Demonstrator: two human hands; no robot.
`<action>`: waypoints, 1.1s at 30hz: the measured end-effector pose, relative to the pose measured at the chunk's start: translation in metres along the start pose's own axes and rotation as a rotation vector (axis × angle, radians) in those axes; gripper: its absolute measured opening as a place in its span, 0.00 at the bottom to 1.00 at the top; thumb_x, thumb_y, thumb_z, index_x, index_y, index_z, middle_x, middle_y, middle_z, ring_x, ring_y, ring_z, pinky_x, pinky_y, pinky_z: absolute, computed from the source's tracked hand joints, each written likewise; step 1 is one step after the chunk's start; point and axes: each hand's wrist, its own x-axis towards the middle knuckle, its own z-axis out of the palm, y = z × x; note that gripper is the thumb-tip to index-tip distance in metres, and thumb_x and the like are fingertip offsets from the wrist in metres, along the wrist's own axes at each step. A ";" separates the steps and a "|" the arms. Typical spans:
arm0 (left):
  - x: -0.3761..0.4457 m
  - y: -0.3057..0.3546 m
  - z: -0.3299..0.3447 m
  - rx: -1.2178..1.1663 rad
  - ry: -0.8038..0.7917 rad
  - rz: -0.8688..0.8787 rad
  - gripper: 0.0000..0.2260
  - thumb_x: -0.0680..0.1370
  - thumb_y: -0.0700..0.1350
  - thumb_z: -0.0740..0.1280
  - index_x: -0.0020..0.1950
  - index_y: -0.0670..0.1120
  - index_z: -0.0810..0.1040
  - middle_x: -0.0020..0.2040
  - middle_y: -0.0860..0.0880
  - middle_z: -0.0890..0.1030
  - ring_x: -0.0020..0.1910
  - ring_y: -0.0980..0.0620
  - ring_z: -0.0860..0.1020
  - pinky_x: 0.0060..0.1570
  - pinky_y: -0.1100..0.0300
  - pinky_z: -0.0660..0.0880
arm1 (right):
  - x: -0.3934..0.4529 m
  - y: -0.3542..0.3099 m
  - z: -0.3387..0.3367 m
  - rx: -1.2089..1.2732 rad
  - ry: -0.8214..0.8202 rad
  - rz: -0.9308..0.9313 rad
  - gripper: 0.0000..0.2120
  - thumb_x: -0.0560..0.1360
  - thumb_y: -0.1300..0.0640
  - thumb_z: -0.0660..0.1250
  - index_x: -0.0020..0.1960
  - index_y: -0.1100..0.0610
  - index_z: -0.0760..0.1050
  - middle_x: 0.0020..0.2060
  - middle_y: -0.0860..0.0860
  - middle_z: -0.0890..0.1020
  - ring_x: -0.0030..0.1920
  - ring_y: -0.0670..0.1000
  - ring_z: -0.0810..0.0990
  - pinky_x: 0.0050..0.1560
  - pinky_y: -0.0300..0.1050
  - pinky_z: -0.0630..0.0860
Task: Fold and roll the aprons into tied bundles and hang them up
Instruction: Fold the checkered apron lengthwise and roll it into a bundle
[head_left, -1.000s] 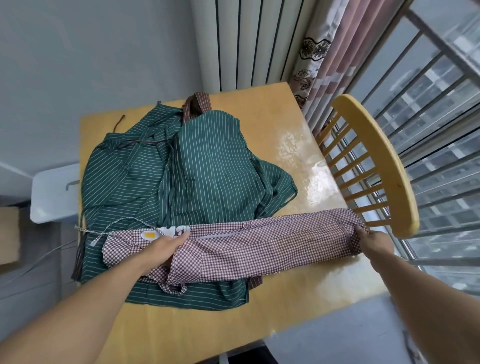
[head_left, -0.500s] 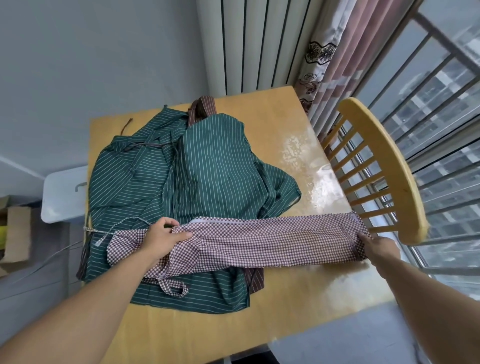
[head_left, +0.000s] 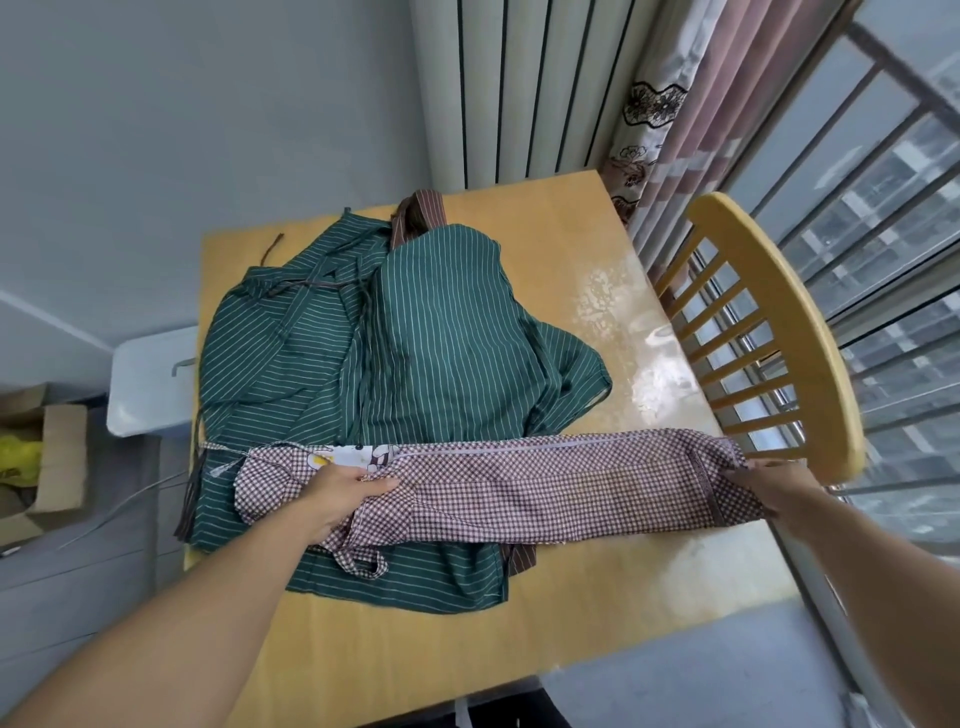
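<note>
The checked apron (head_left: 545, 488) is lying as a long folded band across the near part of the worktop (head_left: 597, 613), its left half resting on the green aprons (head_left: 415, 338) and its right end reaching toward the chair (head_left: 795, 332). Over the last second the band is changing little in place; the left hand (head_left: 340, 491) is shifting on the cloth, so a white printed patch just beyond it is showing again after being covered half a second ago. That hand is now gripping the cloth left of the band's middle, fingers curled over a fold, while the right hand (head_left: 769, 480) is pinching the right end and keeping the band taut. This suggests the folding is nearly finished and rolling is about to begin; the green aprons are waiting untouched behind the band, none tied or hung.
</note>
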 end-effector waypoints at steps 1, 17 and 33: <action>-0.001 0.001 0.001 0.037 0.022 0.017 0.43 0.66 0.59 0.80 0.75 0.40 0.71 0.75 0.42 0.72 0.73 0.42 0.71 0.74 0.47 0.66 | -0.005 -0.003 0.000 -0.020 0.027 -0.024 0.18 0.75 0.62 0.75 0.62 0.68 0.79 0.58 0.63 0.81 0.54 0.61 0.79 0.58 0.54 0.77; -0.002 -0.007 -0.036 0.505 0.032 0.346 0.39 0.72 0.35 0.76 0.76 0.57 0.63 0.53 0.55 0.78 0.45 0.50 0.82 0.46 0.51 0.81 | -0.225 -0.117 0.089 0.044 -0.390 -0.765 0.20 0.76 0.65 0.69 0.60 0.44 0.73 0.48 0.63 0.79 0.43 0.64 0.82 0.45 0.58 0.78; 0.020 -0.076 -0.181 0.199 0.663 0.339 0.06 0.84 0.47 0.63 0.55 0.50 0.80 0.58 0.45 0.80 0.58 0.42 0.77 0.54 0.47 0.77 | -0.319 -0.111 0.323 -0.154 -0.402 -0.818 0.29 0.79 0.60 0.69 0.76 0.50 0.62 0.46 0.51 0.79 0.35 0.45 0.77 0.30 0.38 0.73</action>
